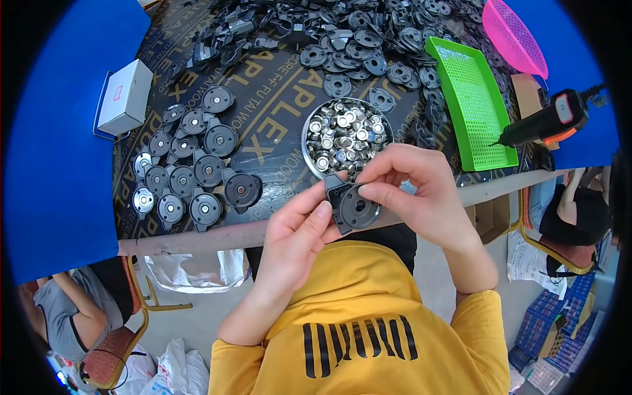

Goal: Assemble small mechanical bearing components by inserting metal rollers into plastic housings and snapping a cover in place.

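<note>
In front of my chest, my left hand [299, 227] is closed on a round black plastic part [359, 209] with a protruding tab, thumb on its side. My right hand [411, 187] pinches at the upper right rim of that same part, thumb and forefinger close together. Whether a small piece is also between those fingertips is hidden. Just beyond my hands stands a round metal bowl [305, 146] filled with small shiny metal pieces [345, 131]. To the left, several similar round black parts [182, 180] lie grouped on the dark table, most showing a metal centre.
Loose black discs [368, 49] and angular black housings [230, 29] heap along the far side. At right are a green perforated tray [454, 112], a pink basket [517, 36] and a black electric screwdriver [550, 118]. A white box [125, 99] stands left. Other people sit at both sides.
</note>
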`<move>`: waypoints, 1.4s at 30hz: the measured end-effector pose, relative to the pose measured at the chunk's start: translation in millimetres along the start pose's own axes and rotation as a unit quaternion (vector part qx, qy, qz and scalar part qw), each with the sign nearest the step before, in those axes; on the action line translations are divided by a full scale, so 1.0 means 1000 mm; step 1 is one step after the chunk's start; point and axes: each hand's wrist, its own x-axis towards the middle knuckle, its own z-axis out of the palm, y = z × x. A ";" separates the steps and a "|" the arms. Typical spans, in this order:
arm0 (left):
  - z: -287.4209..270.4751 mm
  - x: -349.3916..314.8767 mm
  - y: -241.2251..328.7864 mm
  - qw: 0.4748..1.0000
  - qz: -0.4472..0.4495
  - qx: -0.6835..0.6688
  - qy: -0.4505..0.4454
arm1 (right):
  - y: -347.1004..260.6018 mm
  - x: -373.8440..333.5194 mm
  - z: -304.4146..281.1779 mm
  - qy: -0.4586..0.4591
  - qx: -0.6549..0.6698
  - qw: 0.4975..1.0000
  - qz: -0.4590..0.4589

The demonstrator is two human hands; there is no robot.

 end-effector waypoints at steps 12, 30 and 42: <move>0.000 -0.007 -0.007 0.998 0.004 0.068 0.015 | 0.000 0.000 0.010 0.010 -0.057 0.998 -0.025; 0.004 0.016 0.025 0.876 0.188 0.443 0.025 | 0.019 -0.010 0.013 0.056 -0.071 0.985 -0.146; -0.038 0.125 0.128 0.585 0.067 0.804 0.081 | 0.044 -0.016 -0.013 0.132 -0.097 0.979 -0.121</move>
